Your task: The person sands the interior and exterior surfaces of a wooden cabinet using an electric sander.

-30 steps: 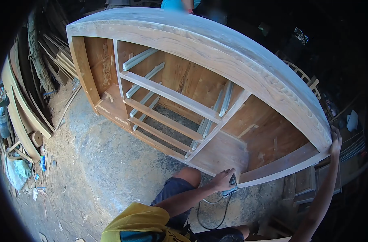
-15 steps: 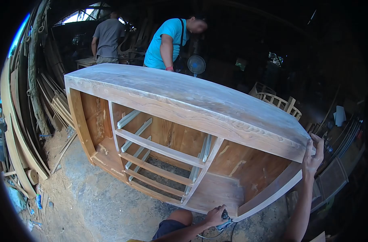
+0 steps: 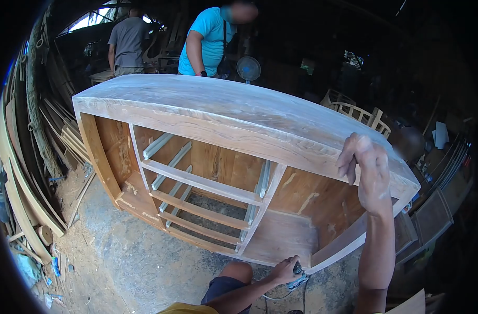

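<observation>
A large wooden cabinet (image 3: 197, 118) with a curved top stands before me, its surfaces pale and dusty in places. Low at its right front corner, my left hand (image 3: 284, 270) is closed round a small dark corded power sander (image 3: 297, 280), partly hidden by the fingers. My right hand (image 3: 365, 165) is at the front edge of the cabinet top near the right end, fingers loosely bent and apart, with nothing seen in them; whether they touch the wood I cannot tell. Drawer rails (image 3: 201, 181) and pale metal slides (image 3: 172, 165) fill the open middle section.
Two people stand behind the cabinet, one in a blue shirt (image 3: 207, 44), one in grey (image 3: 129, 44). A fan (image 3: 248, 68) is beyond the top. Boards and poles (image 3: 37, 125) lean at left. Framed panels (image 3: 425, 225) stand at right. A cord (image 3: 278, 298) lies near the sander.
My right hand has left the far right corner and moved left along the top's front edge. The left hand keeps the sander at the low corner. The view has shifted slightly.
</observation>
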Motion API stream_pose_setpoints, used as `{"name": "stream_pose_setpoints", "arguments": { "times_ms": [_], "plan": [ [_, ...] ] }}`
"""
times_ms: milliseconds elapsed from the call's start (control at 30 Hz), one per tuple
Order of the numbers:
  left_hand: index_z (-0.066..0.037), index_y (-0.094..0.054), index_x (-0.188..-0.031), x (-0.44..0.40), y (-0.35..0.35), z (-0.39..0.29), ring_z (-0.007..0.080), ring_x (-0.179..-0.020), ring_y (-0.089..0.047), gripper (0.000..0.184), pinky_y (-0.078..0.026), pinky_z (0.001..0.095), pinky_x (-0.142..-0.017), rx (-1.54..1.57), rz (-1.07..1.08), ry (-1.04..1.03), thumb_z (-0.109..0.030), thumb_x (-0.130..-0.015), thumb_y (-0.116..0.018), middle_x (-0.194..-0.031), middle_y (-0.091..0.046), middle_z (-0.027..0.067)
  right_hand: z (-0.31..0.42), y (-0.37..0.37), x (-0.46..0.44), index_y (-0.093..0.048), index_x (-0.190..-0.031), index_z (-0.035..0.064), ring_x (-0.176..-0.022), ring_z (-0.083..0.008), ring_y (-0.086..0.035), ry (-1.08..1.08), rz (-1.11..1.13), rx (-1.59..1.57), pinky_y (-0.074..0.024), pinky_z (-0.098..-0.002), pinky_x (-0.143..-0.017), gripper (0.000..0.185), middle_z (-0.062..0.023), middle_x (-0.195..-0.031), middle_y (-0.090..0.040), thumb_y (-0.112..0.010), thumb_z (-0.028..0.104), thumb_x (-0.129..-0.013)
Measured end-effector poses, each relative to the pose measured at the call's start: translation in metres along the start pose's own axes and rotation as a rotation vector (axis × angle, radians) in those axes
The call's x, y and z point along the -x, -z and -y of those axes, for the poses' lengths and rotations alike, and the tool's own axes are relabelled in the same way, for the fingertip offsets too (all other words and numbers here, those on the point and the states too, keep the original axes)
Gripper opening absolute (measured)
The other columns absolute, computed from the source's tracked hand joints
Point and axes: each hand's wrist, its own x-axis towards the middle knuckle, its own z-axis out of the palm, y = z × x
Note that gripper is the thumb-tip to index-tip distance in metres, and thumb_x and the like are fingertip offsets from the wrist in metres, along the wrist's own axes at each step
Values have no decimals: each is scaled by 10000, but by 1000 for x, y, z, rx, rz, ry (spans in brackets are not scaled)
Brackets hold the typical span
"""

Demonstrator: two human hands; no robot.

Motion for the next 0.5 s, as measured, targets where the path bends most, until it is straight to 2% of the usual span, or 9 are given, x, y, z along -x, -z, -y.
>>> {"name": "stream_pose_setpoints", "arguments": {
  "times_ms": [33,67,100,167,267,300,400,500],
  "plan": [
    [-101,-442,-1183,0,5,-4,451,-910,-695,554,-563,553,-775,14,17,19,-352,-816,-773,-1008,-676,210,2,-13,18,-643,-787,29,-638,-103,-543,30,87,-88,-426,-254,-617,487,-40,-707,-634,-602,437,-1049],
    [-101,-442,-1183,-2,0,-1,451,-910,-695,554,-563,553,-775,20,22,15,-352,-816,-773,-1008,-676,210,-6,-14,33,-704,-966,-3,-721,-146,-632,99,285,-229,-491,-281,-690,174,-85,-841,-701,-767,158,-943],
    [-106,-468,-1175,-4,-9,10,428,-947,-691,538,-553,522,-794,47,53,32,-361,-816,-778,-1012,-676,192,3,-25,49,-728,-1045,-29,-834,-197,-704,122,419,-407,-537,-312,-778,199,-133,-934,-733,-761,136,-937],
    [-109,-493,-1168,-5,-17,23,405,-985,-687,524,-543,491,-815,61,80,41,-369,-816,-782,-1018,-675,176,10,-54,82,-722,-1083,-45,-931,-242,-733,147,516,-814,-552,-329,-856,222,-169,-1003,-738,-749,109,-926],
    [-103,-491,-1171,-3,-8,8,406,-990,-687,529,-545,492,-822,25,66,41,-363,-814,-782,-1024,-676,180,19,-81,88,-686,-1155,-145,-1003,-328,-734,215,740,-1087,-560,-433,-940,331,-245,-1075,-720,-692,122,-960],
    [-101,-491,-1172,-3,-6,3,406,-992,-687,531,-546,492,-824,17,67,40,-361,-813,-782,-1026,-676,181,18,-94,95,-702,-1079,-110,-925,-325,-714,342,667,-1142,-546,-429,-860,402,-230,-1045,-730,-679,278,-981],
    [-95,-489,-1175,0,-1,-3,407,-997,-686,536,-548,493,-831,4,53,40,-356,-811,-783,-1032,-677,185,30,-91,95,-715,-979,-75,-820,-326,-687,358,650,-1205,-531,-441,-791,427,-217,-1002,-735,-649,344,-1023],
    [-89,-486,-1177,1,1,-5,408,-1002,-686,540,-550,495,-837,6,51,43,-351,-809,-783,-1038,-678,188,27,-90,106,-714,-967,-74,-854,-328,-704,290,675,-1134,-536,-405,-775,394,-198,-990,-739,-644,309,-1024]
  ]
}}
